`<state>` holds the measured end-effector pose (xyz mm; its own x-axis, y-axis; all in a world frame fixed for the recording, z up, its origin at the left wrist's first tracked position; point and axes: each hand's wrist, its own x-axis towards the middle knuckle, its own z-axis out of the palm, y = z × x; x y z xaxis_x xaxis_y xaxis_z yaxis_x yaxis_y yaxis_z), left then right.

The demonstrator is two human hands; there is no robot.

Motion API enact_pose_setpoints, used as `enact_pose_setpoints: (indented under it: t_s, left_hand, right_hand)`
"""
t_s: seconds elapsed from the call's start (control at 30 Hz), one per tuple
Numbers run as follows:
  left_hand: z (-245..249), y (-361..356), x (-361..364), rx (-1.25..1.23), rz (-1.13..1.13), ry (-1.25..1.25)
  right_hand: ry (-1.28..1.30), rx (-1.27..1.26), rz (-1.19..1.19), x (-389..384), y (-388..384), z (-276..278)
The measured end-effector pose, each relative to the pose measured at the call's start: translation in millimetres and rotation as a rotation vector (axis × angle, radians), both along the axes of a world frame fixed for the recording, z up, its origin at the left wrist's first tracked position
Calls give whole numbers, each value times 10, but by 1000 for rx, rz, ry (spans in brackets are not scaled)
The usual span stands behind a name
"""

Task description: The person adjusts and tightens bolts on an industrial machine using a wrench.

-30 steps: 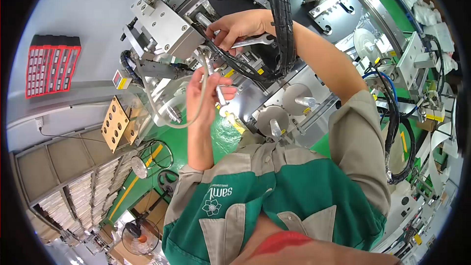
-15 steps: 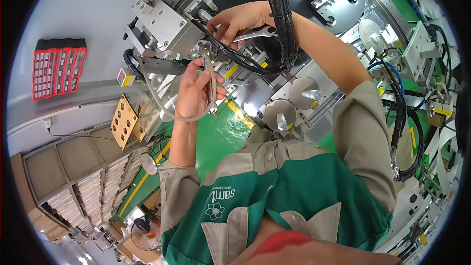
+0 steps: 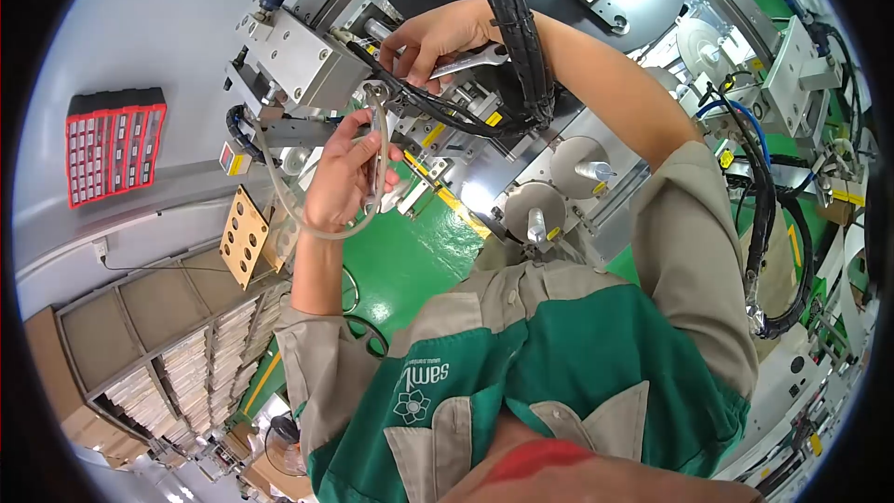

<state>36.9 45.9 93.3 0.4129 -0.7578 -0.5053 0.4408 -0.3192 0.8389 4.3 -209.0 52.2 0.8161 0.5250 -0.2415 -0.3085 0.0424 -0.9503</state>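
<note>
My left hand (image 3: 343, 172) is closed around a slim metal wrench (image 3: 376, 177), whose upper end is up against the fittings below the metal block (image 3: 293, 61). A clear flexible tube (image 3: 296, 214) loops down past this wrist and back up beside the wrench. My right hand (image 3: 436, 42) reaches in from the right behind a thick black cable bundle (image 3: 517, 28). Its fingers grip a second wrench (image 3: 470, 62), with the open jaw pointing right. Black cables (image 3: 438, 104) run just under that hand and partly hide the fittings between both hands.
Two round discs with metal spindles, one a grey disc (image 3: 533, 210), sit on the machine front near my chest. Another cable bundle (image 3: 764, 251) hangs at the right. A red parts rack (image 3: 115, 146) is on the left wall, above a shelf of stacked material (image 3: 177, 354).
The view has shifted a little. My left hand has moved slightly left with its wrench, which shows more plainly now. My right hand keeps its grip on the other wrench.
</note>
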Motion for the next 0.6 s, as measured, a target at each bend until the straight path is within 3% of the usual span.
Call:
enact_pose_setpoints:
  t_s: [0.13,0.23,0.6]
  left_hand:
    - [50,3,152,78,-58,-5]
    - [82,-24,207,115,-95,142]
    - [138,-32,208,137,-119,145]
  right_hand:
    - [-3,-6,1,17,4,-6]
    - [-16,-11,11,16,4,14]
    - [-13,-107,46,53,-15,94]
